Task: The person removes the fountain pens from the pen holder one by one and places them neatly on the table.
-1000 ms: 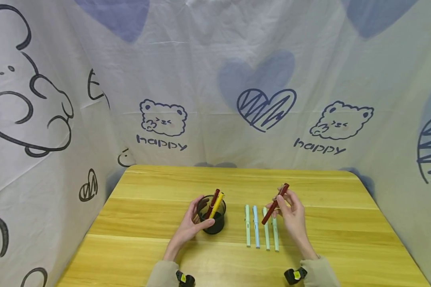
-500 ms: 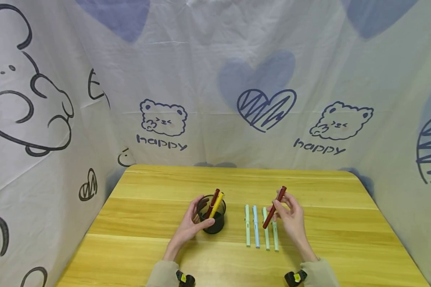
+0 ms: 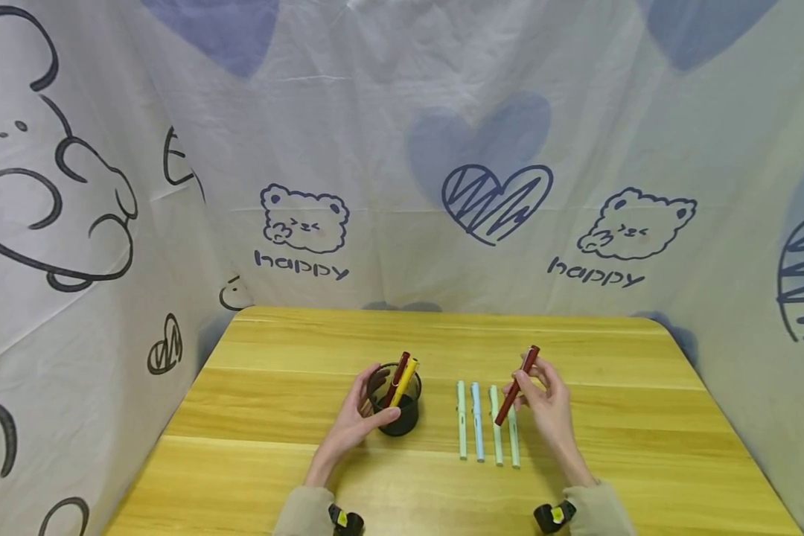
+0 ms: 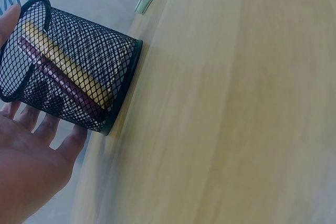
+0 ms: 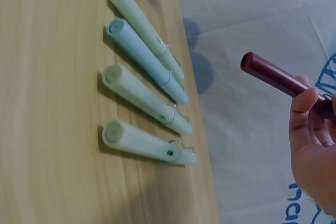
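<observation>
My left hand curls round a black mesh pen holder standing on the table. Inside it lean a dark red pen and a yellow pen, their upper ends above the rim. My right hand pinches another dark red pen, held tilted in the air over the table. Below it, several pens lie side by side: a green pen, a light blue pen, a second green pen and a further green pen. The held pen partly covers the right-hand ones.
The wooden table extends on both sides of the hands. A pale cloth printed with bears and hearts hangs behind it and along the sides. Both wrists wear small black cameras.
My right hand and its dark red pen shift slightly left and down, then back right a little. The left hand stays on the pen holder, and the pens on the table have not moved.
</observation>
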The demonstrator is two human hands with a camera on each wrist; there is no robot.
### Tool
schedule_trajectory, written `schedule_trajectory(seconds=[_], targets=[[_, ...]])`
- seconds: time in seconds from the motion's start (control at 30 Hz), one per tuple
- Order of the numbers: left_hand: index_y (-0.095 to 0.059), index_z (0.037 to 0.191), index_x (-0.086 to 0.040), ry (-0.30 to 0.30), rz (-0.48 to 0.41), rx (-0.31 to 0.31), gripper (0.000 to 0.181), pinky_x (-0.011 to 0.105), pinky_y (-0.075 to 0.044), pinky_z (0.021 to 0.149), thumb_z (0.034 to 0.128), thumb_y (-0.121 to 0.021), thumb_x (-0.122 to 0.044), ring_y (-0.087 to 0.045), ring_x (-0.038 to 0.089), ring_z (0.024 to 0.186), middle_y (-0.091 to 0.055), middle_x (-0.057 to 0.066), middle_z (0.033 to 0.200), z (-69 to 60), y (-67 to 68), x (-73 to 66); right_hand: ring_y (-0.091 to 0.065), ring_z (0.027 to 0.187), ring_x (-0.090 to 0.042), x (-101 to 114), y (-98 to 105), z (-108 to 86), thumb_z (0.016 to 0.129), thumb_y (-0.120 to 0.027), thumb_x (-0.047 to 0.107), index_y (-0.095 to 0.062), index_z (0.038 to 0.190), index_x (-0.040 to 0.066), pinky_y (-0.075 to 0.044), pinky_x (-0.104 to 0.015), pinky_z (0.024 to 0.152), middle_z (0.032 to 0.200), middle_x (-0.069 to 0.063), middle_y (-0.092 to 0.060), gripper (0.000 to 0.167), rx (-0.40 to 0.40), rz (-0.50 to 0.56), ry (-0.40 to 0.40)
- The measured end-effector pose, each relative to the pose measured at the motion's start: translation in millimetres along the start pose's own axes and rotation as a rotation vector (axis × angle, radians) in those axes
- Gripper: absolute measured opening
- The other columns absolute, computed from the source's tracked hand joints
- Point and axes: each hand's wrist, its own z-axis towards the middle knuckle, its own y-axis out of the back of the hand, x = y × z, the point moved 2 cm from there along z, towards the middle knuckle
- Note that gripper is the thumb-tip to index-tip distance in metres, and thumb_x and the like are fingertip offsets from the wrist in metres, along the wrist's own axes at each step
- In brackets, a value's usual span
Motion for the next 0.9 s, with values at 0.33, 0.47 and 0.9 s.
schedule_trajectory(seconds=[0.33,0.47,0.9], targets=[[-0.025,0.160,-0.020,0.007,-0.001,-0.005,0.088,0.065,-0.018,0.124,0.0894,-0.077,-0.019,-0.024,0.031,0.156,-0.034,0.008,0.164,-1.0,-0.6,-1.1,-0.072,0.070,-0.009,-8.4,19.2,1.7,0.104,-0.052,0.009,-0.053,0.128,0.015,-0.053,-0.022,0.050,0.089,0.002,-0.066,0.024,-0.089,-0.048,-0.071],[-0.025,0.159,-0.021,0.009,0.000,-0.006,0.087,0.065,-0.018,0.124,0.0894,-0.077,-0.019,-0.024,0.031,0.155,-0.034,0.009,0.164,-0.7,-0.6,-0.7,-0.072,0.069,-0.009,-12.0,27.3,1.7,0.104,-0.053,0.010,-0.053,0.129,0.013,-0.052,-0.022,0.049,0.087,0.004,-0.066,0.025,-0.109,-0.082,-0.090],[-0.026,0.159,-0.020,0.012,-0.001,-0.013,0.088,0.064,-0.019,0.124,0.0888,-0.078,-0.019,-0.025,0.031,0.155,-0.035,0.009,0.163,-0.7,-0.6,-1.2,-0.072,0.069,-0.007,-14.1,38.9,3.4,0.101,-0.057,0.005,-0.046,0.146,-0.003,-0.050,-0.021,0.051,0.086,0.011,-0.064,0.047,-0.078,-0.280,-0.229]])
